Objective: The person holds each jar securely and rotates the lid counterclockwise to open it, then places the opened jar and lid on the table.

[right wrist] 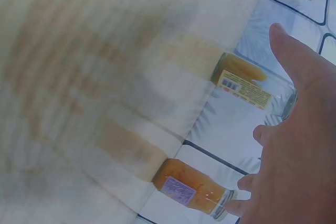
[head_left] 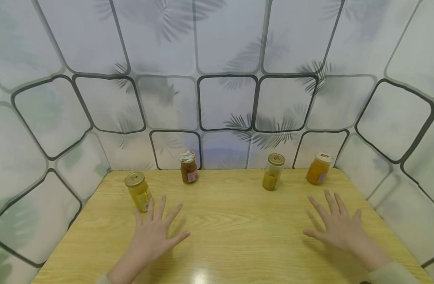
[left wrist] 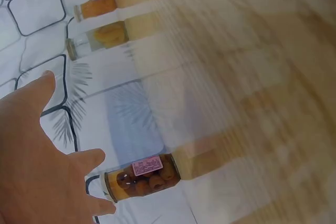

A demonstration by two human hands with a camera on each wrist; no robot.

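Four jars (head_left: 140,194) are seen mid-frame; nothing is gripped by left hand (head_left: 154,232) or right hand (head_left: 340,229); handling seems unstarted; for grasping, forward reach is required.

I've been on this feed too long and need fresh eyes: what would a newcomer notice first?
Probably the left hand and right hand, both spread wide over the table, holding nothing. Then, beyond them, a yellow jar nearest the left hand, a dark jar left of centre, a part-filled jar right of centre and an orange jar at far right. Behind, dark outlines and leaf shapes pattern the wall.
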